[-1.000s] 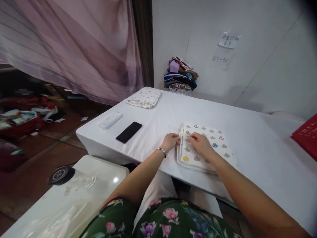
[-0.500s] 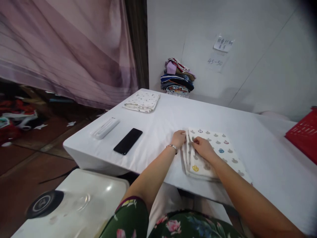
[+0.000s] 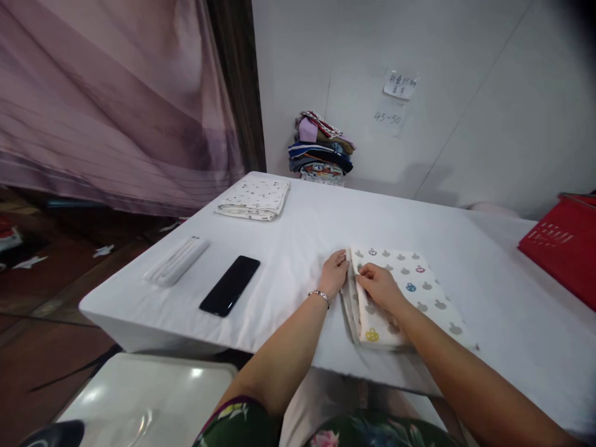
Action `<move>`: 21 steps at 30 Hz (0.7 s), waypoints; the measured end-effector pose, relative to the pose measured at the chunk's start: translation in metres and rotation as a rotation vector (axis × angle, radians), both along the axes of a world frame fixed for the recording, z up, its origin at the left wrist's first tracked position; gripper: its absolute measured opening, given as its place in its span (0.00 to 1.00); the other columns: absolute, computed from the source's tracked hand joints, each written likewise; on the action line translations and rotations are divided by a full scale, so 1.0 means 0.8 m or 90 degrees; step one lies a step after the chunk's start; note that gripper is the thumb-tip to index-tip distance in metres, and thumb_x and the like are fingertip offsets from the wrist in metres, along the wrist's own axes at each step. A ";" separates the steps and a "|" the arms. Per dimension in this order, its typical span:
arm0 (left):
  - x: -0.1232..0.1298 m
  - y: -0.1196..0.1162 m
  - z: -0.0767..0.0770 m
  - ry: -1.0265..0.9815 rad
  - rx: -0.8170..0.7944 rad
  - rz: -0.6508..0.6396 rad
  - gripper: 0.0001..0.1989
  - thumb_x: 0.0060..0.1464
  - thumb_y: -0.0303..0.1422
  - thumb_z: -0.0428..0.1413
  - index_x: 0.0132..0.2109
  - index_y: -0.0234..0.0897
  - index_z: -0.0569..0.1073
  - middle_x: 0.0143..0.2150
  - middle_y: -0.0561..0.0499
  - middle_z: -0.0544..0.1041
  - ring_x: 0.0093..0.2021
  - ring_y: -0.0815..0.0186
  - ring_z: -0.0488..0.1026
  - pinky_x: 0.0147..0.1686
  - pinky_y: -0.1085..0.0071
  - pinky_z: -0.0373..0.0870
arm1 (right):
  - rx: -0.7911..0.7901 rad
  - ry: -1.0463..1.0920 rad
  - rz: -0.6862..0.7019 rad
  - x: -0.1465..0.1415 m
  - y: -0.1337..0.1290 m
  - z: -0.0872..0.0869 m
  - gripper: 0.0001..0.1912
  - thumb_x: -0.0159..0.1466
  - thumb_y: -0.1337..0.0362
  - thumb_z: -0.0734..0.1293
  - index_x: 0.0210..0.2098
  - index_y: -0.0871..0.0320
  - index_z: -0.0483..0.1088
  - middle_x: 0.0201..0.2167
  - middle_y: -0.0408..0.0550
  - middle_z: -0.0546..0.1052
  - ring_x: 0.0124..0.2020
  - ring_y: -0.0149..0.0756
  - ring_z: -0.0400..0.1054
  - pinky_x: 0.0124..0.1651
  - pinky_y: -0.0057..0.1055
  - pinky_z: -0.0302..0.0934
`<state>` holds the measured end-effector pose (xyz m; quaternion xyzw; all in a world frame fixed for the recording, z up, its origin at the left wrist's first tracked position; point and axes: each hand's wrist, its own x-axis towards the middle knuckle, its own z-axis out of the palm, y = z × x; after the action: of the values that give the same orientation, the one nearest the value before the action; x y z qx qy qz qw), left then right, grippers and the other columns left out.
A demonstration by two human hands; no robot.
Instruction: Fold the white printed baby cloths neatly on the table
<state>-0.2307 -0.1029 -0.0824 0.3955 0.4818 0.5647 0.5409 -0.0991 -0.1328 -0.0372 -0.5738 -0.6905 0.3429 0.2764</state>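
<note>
A folded white cloth printed with grey, yellow, blue and red mushroom-like shapes lies near the front edge of the table. At its left edge my left hand, with a bracelet at the wrist, has its fingers closed on the far part of the layers. Just to the right, my right hand pinches the upper layer of the same cloth close to that edge. The layers stand slightly apart along the left side. My left fingertips are partly hidden by the fabric.
A white-covered table holds another folded patterned cloth, a black phone and a long white case. Behind it rises a stack of folded fabrics. A red basket stands at right, a white stool at lower left.
My right hand has drawn the top layer's left edge slightly rightward, baring more of the layer beneath. My left hand stays at the left edge. The camera view has shifted a little.
</note>
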 end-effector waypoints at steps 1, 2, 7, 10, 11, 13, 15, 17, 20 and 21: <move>0.000 -0.001 0.003 0.001 -0.008 -0.004 0.20 0.49 0.28 0.58 0.51 0.38 0.70 0.48 0.44 0.76 0.46 0.62 0.73 0.50 0.63 0.68 | 0.007 -0.012 0.003 0.000 -0.001 0.001 0.06 0.55 0.60 0.61 0.27 0.56 0.65 0.18 0.38 0.68 0.19 0.30 0.60 0.22 0.26 0.52; -0.001 -0.003 0.006 0.003 -0.017 -0.007 0.20 0.50 0.28 0.57 0.52 0.38 0.70 0.49 0.44 0.75 0.46 0.62 0.73 0.49 0.64 0.68 | 0.017 -0.030 0.009 0.000 -0.001 0.001 0.05 0.54 0.61 0.61 0.26 0.55 0.65 0.18 0.39 0.69 0.19 0.30 0.61 0.23 0.26 0.52; -0.001 -0.009 0.018 -0.007 -0.017 -0.015 0.20 0.53 0.32 0.55 0.54 0.35 0.67 0.48 0.42 0.76 0.45 0.63 0.74 0.48 0.65 0.69 | 0.052 -0.073 0.055 0.000 -0.006 0.004 0.06 0.57 0.61 0.60 0.27 0.55 0.65 0.18 0.39 0.69 0.21 0.31 0.62 0.25 0.27 0.53; -0.001 -0.009 0.015 -0.029 0.009 -0.032 0.22 0.52 0.33 0.57 0.54 0.35 0.66 0.48 0.42 0.76 0.45 0.63 0.74 0.49 0.64 0.68 | 0.053 -0.065 0.075 -0.001 -0.009 0.005 0.06 0.57 0.61 0.60 0.27 0.55 0.64 0.18 0.39 0.68 0.20 0.30 0.61 0.24 0.26 0.53; 0.000 -0.008 0.012 -0.037 0.017 -0.037 0.24 0.51 0.33 0.58 0.55 0.35 0.65 0.48 0.42 0.75 0.46 0.62 0.74 0.49 0.64 0.68 | 0.053 -0.064 0.084 -0.001 -0.010 0.005 0.06 0.57 0.61 0.60 0.27 0.56 0.64 0.19 0.39 0.69 0.21 0.30 0.61 0.24 0.26 0.53; 0.000 -0.005 0.007 -0.051 0.033 -0.043 0.26 0.49 0.32 0.59 0.55 0.35 0.65 0.49 0.41 0.75 0.46 0.62 0.73 0.49 0.64 0.67 | 0.032 -0.051 0.114 0.001 -0.009 0.005 0.06 0.57 0.61 0.60 0.28 0.56 0.66 0.20 0.40 0.70 0.21 0.30 0.62 0.25 0.25 0.54; 0.000 -0.003 0.002 -0.050 0.044 -0.044 0.27 0.47 0.29 0.60 0.55 0.34 0.64 0.50 0.40 0.74 0.47 0.62 0.73 0.50 0.65 0.67 | -0.028 -0.017 0.148 0.006 -0.002 0.006 0.07 0.57 0.60 0.61 0.31 0.56 0.68 0.21 0.40 0.70 0.20 0.29 0.61 0.23 0.25 0.54; 0.000 -0.002 -0.002 -0.032 0.045 -0.041 0.27 0.47 0.28 0.59 0.56 0.34 0.64 0.51 0.40 0.73 0.47 0.62 0.73 0.50 0.64 0.67 | -0.073 0.024 0.139 0.014 0.011 0.010 0.09 0.57 0.61 0.60 0.34 0.57 0.69 0.21 0.40 0.71 0.17 0.27 0.60 0.22 0.25 0.55; -0.001 -0.003 -0.002 -0.007 0.044 -0.041 0.28 0.48 0.27 0.57 0.57 0.36 0.63 0.52 0.41 0.73 0.46 0.62 0.73 0.49 0.65 0.67 | -0.003 0.040 0.049 0.022 0.043 0.022 0.10 0.56 0.63 0.61 0.35 0.58 0.70 0.22 0.40 0.72 0.17 0.26 0.60 0.22 0.24 0.56; -0.001 -0.004 -0.002 -0.005 0.045 -0.042 0.28 0.48 0.27 0.57 0.58 0.37 0.62 0.53 0.42 0.72 0.46 0.63 0.73 0.48 0.65 0.68 | 0.021 0.031 0.027 0.022 0.055 0.026 0.11 0.56 0.64 0.61 0.37 0.58 0.70 0.21 0.40 0.71 0.16 0.26 0.60 0.22 0.24 0.56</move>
<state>-0.2315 -0.1064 -0.0837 0.4279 0.4462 0.5644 0.5471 -0.0817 -0.0887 -0.0163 -0.5458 -0.7010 0.3513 0.2955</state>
